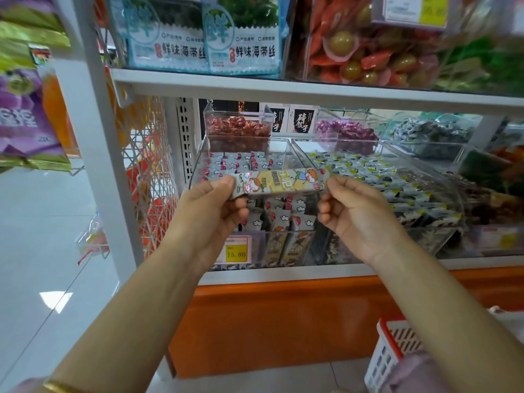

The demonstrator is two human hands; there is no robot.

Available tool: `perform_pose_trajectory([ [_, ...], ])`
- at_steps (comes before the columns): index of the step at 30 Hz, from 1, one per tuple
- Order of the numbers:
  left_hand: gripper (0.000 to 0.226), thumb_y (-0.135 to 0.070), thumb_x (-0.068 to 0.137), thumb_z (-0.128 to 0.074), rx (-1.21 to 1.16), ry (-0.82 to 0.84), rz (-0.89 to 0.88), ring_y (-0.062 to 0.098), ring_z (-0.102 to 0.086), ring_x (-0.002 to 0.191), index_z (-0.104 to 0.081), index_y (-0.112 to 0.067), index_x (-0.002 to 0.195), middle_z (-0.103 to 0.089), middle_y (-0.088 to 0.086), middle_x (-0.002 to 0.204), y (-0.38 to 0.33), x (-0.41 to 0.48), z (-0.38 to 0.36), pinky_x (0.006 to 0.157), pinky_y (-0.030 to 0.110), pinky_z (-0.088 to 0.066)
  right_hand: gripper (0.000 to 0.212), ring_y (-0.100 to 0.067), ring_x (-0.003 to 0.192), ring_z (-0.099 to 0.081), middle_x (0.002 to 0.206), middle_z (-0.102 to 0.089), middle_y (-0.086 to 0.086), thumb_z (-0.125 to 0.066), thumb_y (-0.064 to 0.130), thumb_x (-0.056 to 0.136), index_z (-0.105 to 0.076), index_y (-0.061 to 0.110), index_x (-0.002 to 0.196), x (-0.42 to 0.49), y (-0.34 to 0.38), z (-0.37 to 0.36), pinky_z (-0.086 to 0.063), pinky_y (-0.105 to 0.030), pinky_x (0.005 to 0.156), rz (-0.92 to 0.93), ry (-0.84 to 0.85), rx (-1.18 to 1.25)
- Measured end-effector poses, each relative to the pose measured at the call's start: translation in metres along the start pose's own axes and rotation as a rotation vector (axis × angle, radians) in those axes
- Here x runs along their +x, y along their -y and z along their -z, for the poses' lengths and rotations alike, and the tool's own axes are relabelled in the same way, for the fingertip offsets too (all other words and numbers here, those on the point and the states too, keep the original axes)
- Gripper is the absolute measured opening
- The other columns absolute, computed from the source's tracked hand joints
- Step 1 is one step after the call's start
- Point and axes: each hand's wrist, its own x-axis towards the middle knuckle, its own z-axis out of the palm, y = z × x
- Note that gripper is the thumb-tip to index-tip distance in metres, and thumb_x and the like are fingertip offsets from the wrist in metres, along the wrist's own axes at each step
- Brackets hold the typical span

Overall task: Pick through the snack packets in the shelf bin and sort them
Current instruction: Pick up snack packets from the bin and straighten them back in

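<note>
I hold the long packet (279, 181) level above the front edge of the clear bin (200, 163). My left hand (215, 199) and right hand (354, 211) each have fingers (219, 184) clamped on one end. Stretched flat like this, its print faces me, probably so I can judge where it belongs.

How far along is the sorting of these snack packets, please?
Seemingly done: a few matching packets stand in the front compartment. In hand: the left hand and right hand pinch a long cartoon packet by its ends. Left: many small packets lie loose in the bin.
</note>
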Motion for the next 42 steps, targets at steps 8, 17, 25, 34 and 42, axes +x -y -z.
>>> perform_pose_trajectory([
  [8,0.024,-0.013,0.097,-0.046,0.031,0.060,-0.017,0.006,-0.053,0.048,-0.050,-0.012,0.073,-0.052,-0.003,0.054,0.000,0.001,0.003,0.049,0.017,-0.049,0.018,-0.006,0.049,-0.055,0.064,-0.058,-0.001,-0.047,0.007,0.096,-0.055,0.013,0.081,-0.001,-0.001,0.000,-0.049,-0.020,0.048,0.412,-0.061,-0.574],
  [17,0.010,-0.011,0.093,-0.052,0.301,0.096,-0.169,0.018,-0.070,0.081,-0.055,-0.011,0.084,-0.069,-0.002,0.078,0.003,0.001,0.009,0.067,0.023,-0.055,0.012,-0.017,0.061,-0.066,0.075,-0.065,-0.006,-0.058,0.017,0.091,-0.058,0.005,0.091,0.002,-0.006,0.003,-0.054,-0.025,0.054,0.178,0.047,-0.355],
  [25,0.021,-0.011,0.090,-0.058,0.400,0.104,-0.193,0.020,-0.071,0.084,-0.056,-0.013,0.111,-0.069,0.009,0.095,0.003,0.000,0.006,0.072,0.024,-0.057,0.015,-0.019,0.077,-0.069,0.096,-0.068,-0.006,-0.059,0.014,0.090,-0.068,0.024,0.093,0.001,-0.009,0.002,-0.058,-0.028,0.057,0.204,0.109,-0.429],
  [34,0.037,-0.006,0.089,-0.057,0.569,0.245,-0.234,0.013,-0.070,0.087,-0.056,-0.030,0.118,-0.060,-0.001,0.105,0.001,-0.007,0.001,0.079,0.018,-0.054,0.018,-0.014,0.054,-0.056,0.075,-0.062,-0.008,-0.059,0.022,0.090,-0.062,0.009,0.078,0.003,-0.009,0.003,-0.047,-0.022,0.041,0.366,-0.064,-0.688],
  [42,0.012,-0.015,0.086,-0.063,0.670,0.173,-0.151,0.010,-0.067,0.079,-0.066,-0.019,0.097,-0.068,0.004,0.097,0.001,-0.008,-0.002,0.059,0.011,-0.051,0.021,-0.022,0.060,-0.053,0.070,-0.053,-0.015,-0.056,0.017,0.092,-0.057,0.001,0.079,0.001,-0.011,-0.001,-0.055,-0.040,0.055,0.523,0.012,-0.803],
])
